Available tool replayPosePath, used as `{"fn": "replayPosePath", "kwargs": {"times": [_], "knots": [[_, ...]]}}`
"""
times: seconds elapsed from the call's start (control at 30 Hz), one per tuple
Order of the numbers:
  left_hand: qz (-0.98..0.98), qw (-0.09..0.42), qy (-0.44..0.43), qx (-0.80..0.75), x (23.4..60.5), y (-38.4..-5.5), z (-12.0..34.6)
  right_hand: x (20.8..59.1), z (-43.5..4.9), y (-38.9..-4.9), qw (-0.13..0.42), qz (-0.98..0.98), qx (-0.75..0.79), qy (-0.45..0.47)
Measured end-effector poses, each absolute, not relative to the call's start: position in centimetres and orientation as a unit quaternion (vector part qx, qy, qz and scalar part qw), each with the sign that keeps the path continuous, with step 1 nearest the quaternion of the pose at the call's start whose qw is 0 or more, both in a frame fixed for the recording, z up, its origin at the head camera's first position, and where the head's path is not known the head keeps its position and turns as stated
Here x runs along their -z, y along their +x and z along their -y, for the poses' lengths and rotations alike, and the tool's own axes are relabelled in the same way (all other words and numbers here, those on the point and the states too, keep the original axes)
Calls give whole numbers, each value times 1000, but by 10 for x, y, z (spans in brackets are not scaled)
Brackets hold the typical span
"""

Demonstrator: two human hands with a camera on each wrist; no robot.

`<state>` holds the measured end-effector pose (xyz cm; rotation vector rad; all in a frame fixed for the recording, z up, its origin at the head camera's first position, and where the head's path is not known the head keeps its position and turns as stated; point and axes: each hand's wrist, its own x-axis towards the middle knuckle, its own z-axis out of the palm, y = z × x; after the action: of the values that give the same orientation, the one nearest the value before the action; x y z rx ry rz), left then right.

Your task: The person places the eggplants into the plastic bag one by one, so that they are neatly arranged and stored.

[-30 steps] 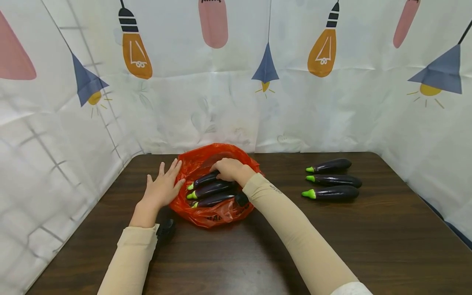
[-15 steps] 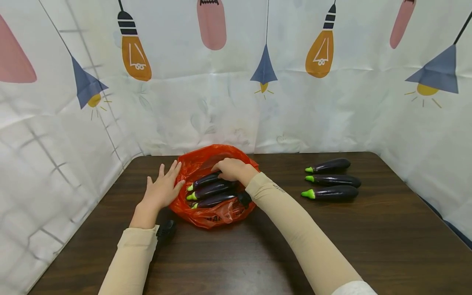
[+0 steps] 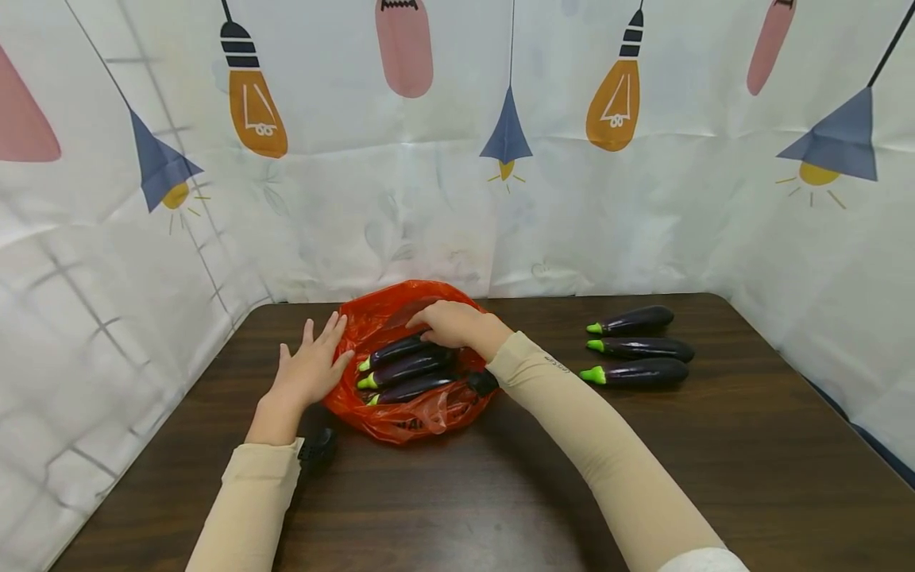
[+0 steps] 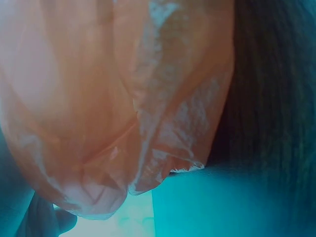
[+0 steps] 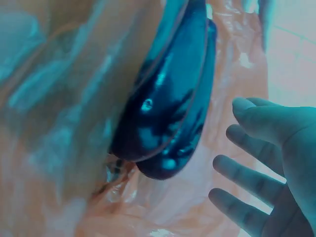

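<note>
A red plastic bag [image 3: 429, 421] lies wide-mouthed at the back of the table, with three dark purple eggplants [image 3: 411, 368] side by side in it, green stems to the left. My left hand [image 3: 307, 373] is spread along the bag's left rim, fingers straight. Over the bag's right side reaches my right hand [image 3: 461, 327], close to the eggplants' right ends. From the right wrist, the fingers of that hand [image 5: 291, 153] are extended and apart from the glossy eggplants [image 5: 168, 94]. The bag's wall [image 4: 98, 123] fills most of the left wrist view.
On the right of the brown table [image 3: 572, 477] lie three more eggplants [image 3: 639, 372] in a row, stems pointing left. Behind the table hangs a white curtain [image 3: 336, 214] printed with lamps and bulbs. Dark wrist cameras sit by both of my wrists.
My right hand has drawn slightly right, off the eggplants in the bag. My left hand keeps its place at the rim. The head view has shifted a little.
</note>
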<state>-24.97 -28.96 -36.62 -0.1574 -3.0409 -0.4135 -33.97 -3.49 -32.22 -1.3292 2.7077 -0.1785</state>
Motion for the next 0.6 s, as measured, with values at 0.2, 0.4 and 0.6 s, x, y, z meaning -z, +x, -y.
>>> {"fn": "replayPosePath", "kwargs": {"times": [0.2, 0.4, 0.6], "knots": [[989, 35, -51, 134, 366, -249, 289, 315, 23, -333, 50, -885, 97, -453], [989, 37, -51, 134, 366, -249, 290, 309, 10, -329, 38, -874, 125, -468], [989, 38, -52, 134, 367, -250, 290, 305, -3, -325, 19, -871, 130, -474]]}}
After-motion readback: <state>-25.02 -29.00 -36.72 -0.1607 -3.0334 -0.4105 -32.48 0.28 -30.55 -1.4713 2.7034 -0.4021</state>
